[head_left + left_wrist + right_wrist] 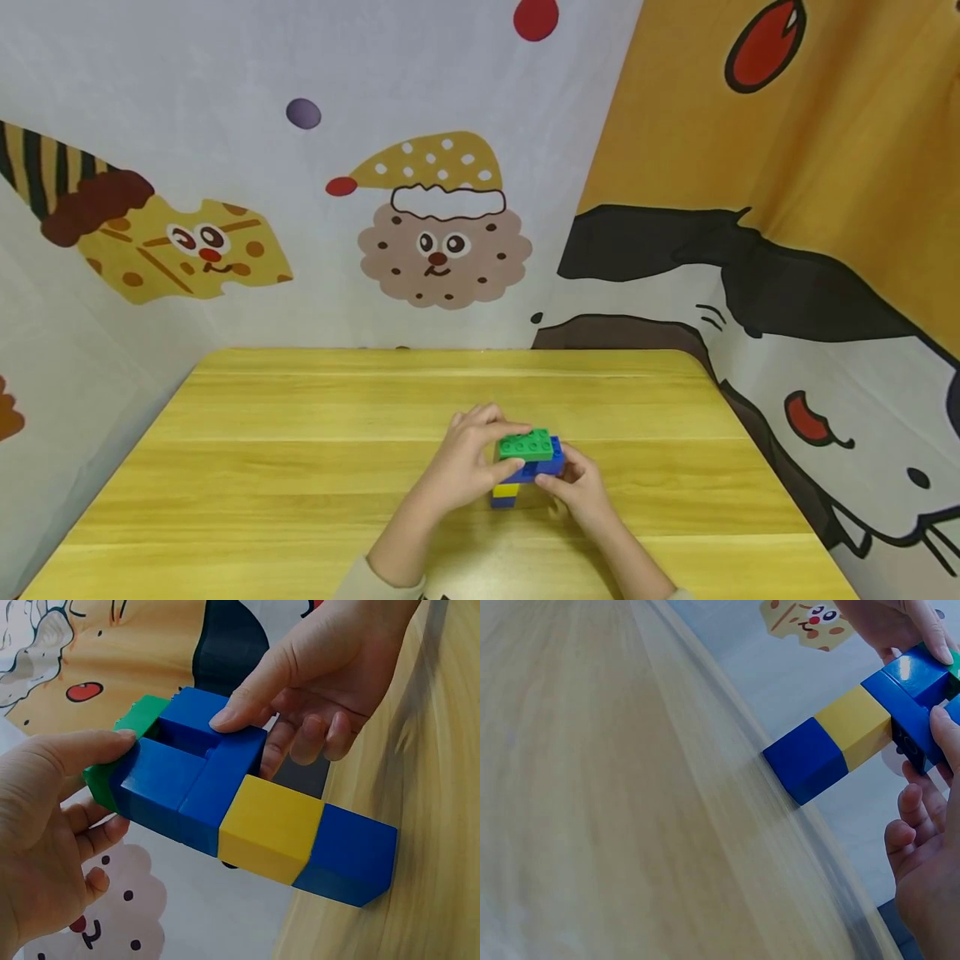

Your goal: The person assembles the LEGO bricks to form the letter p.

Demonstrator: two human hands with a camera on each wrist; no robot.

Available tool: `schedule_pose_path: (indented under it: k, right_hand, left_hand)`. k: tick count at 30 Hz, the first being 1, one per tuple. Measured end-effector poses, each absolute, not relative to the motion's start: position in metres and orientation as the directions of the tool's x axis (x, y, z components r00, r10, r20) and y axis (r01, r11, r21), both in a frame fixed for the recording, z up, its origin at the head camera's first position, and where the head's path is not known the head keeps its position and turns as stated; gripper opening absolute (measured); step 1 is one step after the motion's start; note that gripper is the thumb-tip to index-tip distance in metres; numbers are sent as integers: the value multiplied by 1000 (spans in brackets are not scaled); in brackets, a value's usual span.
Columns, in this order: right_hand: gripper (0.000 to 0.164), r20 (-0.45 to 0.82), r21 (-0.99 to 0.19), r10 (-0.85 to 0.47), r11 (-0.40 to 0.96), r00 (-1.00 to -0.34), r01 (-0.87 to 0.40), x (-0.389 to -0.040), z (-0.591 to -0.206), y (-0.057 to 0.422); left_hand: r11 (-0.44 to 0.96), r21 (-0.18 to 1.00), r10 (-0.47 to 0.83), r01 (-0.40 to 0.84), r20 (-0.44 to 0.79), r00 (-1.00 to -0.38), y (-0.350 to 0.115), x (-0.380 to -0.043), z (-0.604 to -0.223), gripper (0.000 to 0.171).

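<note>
A small tower of toy building bricks stands on the table between both hands. A blue brick [349, 851] is at its foot, with a yellow brick [271, 825] on it. Above them lie several blue bricks [551, 467], jutting to the right past the column. The studded green brick [527, 446] tops the stack. My left hand [467, 458] pinches the green brick between thumb and fingers. On the right side, my right hand [583, 490] grips the overhanging blue bricks, its thumb [251, 697] on their near face. A gap shows between the blue bricks under the green one.
The wood-grain table [300, 467] stretches around the tower. Behind it hangs a cloth [285, 175] printed with cartoon figures, which also runs along both sides of the table.
</note>
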State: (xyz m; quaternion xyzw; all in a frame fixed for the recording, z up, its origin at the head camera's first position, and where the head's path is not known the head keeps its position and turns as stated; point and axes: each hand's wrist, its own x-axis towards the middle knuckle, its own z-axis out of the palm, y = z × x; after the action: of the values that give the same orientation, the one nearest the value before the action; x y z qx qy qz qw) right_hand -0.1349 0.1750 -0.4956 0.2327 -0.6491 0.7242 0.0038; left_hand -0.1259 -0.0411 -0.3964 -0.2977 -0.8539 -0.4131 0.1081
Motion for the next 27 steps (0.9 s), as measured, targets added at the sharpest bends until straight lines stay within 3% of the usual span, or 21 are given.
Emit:
schedule_pose_path:
  k: [18, 27]
  right_hand:
    - [38, 348, -936, -283, -156, -894, -315, -133, -496, 174]
    - [39, 338, -939, -260, -153, -905, -307, -133, -494, 173]
  left_hand:
    - [355, 705, 407, 614, 475, -780, -46, -131, -416, 42]
    - [320, 675, 381, 665, 551, -743, -55, -130, -431, 48]
